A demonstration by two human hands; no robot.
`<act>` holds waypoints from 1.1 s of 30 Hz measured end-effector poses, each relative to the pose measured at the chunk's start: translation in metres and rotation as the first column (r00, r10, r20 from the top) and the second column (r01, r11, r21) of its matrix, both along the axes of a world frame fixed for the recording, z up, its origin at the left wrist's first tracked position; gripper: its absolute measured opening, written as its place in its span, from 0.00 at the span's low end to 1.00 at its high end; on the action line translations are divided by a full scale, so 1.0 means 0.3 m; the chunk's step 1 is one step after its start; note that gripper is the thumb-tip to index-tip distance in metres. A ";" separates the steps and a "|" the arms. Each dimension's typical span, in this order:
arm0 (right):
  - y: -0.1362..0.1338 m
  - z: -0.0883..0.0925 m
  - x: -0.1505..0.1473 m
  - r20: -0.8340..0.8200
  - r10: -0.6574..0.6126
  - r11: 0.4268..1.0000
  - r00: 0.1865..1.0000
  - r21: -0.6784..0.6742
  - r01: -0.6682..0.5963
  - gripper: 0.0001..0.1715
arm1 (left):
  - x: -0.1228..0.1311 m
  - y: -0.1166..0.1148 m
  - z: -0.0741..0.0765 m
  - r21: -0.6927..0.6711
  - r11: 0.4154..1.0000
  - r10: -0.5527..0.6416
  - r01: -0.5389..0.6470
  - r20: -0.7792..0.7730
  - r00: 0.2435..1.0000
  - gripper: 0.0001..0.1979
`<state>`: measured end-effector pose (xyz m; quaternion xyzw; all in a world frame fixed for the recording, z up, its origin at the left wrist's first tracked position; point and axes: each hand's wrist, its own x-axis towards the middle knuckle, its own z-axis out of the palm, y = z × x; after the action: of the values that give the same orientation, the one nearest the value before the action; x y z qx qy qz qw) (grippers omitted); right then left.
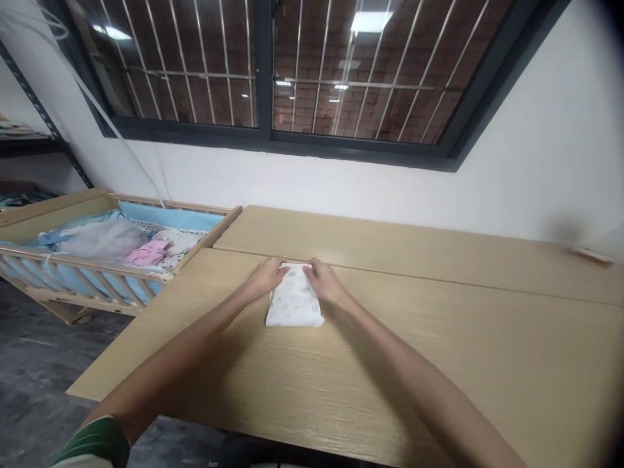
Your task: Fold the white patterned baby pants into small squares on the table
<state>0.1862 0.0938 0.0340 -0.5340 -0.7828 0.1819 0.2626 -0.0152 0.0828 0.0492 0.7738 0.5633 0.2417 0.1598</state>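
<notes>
A folded white cloth with a small, faint print (295, 300) lies flat on the wooden table (292, 380). At its far left corner is my left hand (266, 275), thumb on the top face and fingers curled round the edge. My right hand (325, 279) grips the far right corner in the same way. The cloth's near edge rests loose on the tabletop. Whether it is a garment or a plain piece of fabric, I cannot tell.
To the left stands a wooden crib (117, 270) with blue lining, holding pink clothing (149, 252) and whitish fabric (104, 237). A barred window (266, 140) is in the wall behind the table. A small flat object (591, 257) lies at the table's far right.
</notes>
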 end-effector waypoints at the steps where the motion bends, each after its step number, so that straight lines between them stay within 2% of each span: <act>1: 0.033 -0.026 -0.009 0.033 -0.014 1.000 0.999 -0.005 0.014 0.17 | 0.007 0.024 -0.021 -0.004 1.000 0.023 -0.023 -0.024 0.999 0.13; 4: 0.086 -0.089 -0.027 0.076 -0.019 1.000 0.997 -0.007 0.019 0.15 | 0.023 0.052 -0.060 0.007 0.998 0.067 -0.066 -0.090 0.994 0.13; 7: 0.092 -0.115 -0.030 0.104 -0.025 1.000 0.994 0.012 0.024 0.14 | 0.037 0.011 -0.057 0.065 0.994 0.093 -0.084 -0.154 0.984 0.14; 9: 0.080 -0.106 -0.025 0.115 -0.036 0.999 0.993 0.035 0.033 0.15 | 0.049 -0.062 -0.042 0.114 0.991 0.086 -0.064 -0.196 0.977 0.17; 11: 0.054 -0.077 -0.020 0.120 -0.040 0.997 0.992 0.067 0.032 0.18 | 0.065 -0.170 -0.031 0.143 0.990 0.031 0.003 -0.234 0.972 0.20; 13: 0.010 -0.037 -0.021 0.121 0.032 0.992 0.992 0.118 -0.046 0.21 | 0.082 -0.292 -0.037 0.156 0.983 -0.053 0.098 -0.271 0.961 0.21; 14: -0.019 -0.015 -0.024 0.124 0.111 0.982 0.986 0.137 -0.128 0.23 | 0.091 -0.349 -0.047 0.166 0.977 -0.084 0.137 -0.294 0.952 0.23; 16: -0.090 0.022 -0.039 0.136 0.337 0.927 0.932 0.127 -0.354 0.26 | 0.108 -0.440 -0.079 0.182 0.970 -0.088 0.163 -0.364 0.927 0.28; 18: -0.161 0.042 -0.059 0.134 0.560 0.822 0.818 0.037 -0.569 0.29 | 0.119 -0.487 -0.118 0.152 0.977 -0.078 0.153 -0.412 0.908 0.29; 20: -0.215 0.039 -0.076 0.113 0.698 0.716 0.707 -0.080 -0.694 0.30 | 0.125 -0.496 -0.153 0.094 0.983 -0.109 0.160 -0.406 0.907 0.26; 22: -0.233 0.015 -0.084 0.094 0.747 0.663 0.658 -0.177 -0.728 0.32 | 0.125 -0.487 -0.180 0.066 0.981 -0.142 0.181 -0.385 0.912 0.24; 24: -0.215 -0.019 -0.080 0.097 0.741 0.664 0.664 -0.247 -0.705 0.33 | 0.123 -0.476 -0.200 0.066 0.984 -0.128 0.167 -0.395 0.910 0.27; 27: -0.140 -0.062 -0.060 0.165 0.693 0.714 0.702 -0.294 -0.635 0.34 | 0.118 -0.469 -0.223 0.082 0.990 -0.072 0.119 -0.430 0.900 0.32; 31: -0.012 -0.082 -0.030 0.295 0.593 0.805 0.749 -0.236 -0.545 0.36 | 0.109 -0.463 -0.254 0.117 0.986 -0.060 0.122 -0.431 0.900 0.35; 33: 0.045 -0.083 -0.015 0.339 0.554 0.832 0.761 -0.201 -0.516 0.37 | 0.105 -0.458 -0.272 0.127 0.985 -0.051 0.116 -0.427 0.903 0.36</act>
<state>0.1817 0.1072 0.0090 -0.3250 -0.9286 0.1783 0.0159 0.0163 -0.0547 -0.0323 0.8410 0.5309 0.1030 -0.0139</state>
